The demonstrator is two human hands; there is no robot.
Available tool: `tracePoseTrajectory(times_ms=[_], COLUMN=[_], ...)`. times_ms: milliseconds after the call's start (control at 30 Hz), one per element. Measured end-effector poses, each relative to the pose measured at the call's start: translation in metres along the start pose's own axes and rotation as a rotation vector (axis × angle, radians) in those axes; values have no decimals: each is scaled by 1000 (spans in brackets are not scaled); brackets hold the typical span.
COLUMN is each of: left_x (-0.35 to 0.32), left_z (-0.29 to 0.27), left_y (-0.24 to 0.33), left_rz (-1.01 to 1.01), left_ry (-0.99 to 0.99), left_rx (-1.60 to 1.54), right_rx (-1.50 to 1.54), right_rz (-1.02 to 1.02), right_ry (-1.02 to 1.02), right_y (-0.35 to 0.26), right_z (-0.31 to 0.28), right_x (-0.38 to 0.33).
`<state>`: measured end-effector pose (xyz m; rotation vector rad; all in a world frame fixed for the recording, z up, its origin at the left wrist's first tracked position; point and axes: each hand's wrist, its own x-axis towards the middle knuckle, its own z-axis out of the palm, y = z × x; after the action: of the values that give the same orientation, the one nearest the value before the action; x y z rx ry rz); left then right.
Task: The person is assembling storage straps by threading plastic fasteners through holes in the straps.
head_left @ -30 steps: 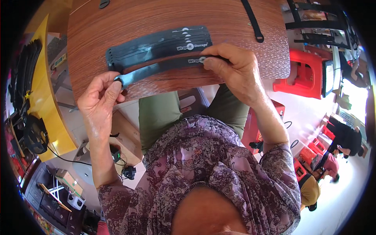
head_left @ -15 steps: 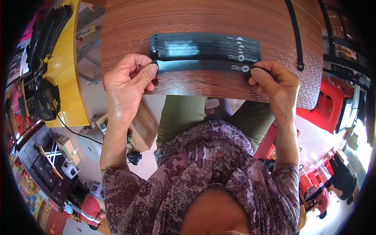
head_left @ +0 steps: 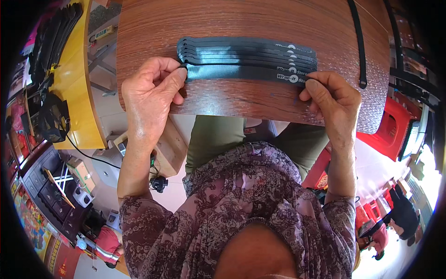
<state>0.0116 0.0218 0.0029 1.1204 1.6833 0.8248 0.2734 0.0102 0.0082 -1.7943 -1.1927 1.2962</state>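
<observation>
Pinching opposite ends of the nearest dark strap (head_left: 241, 73), hands left (head_left: 151, 90) and right (head_left: 332, 100) stay apart.

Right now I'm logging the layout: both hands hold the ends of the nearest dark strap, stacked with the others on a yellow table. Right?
Not quite: the head view shows the table is brown wood-grain. The left hand and right hand do hold the nearest strap.

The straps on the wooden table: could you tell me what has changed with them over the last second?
The nearest strap has been turned level against the stack of straps. The left hand and right hand still pinch its two ends. The loose black strap at the right stays put.
</observation>
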Motion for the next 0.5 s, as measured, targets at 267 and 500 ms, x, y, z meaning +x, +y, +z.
tracePoseTrajectory(times_ms=[267,500], left_x=[1,4], left_z=[0,3], left_y=[0,1], left_rz=[-12,-19], left_ry=[4,11], left_rx=[3,51], right_rx=[-55,-54], right_rz=[33,29], right_ry=[-18,-16], right_y=[-4,-4], right_z=[-1,-4], right_x=[2,3])
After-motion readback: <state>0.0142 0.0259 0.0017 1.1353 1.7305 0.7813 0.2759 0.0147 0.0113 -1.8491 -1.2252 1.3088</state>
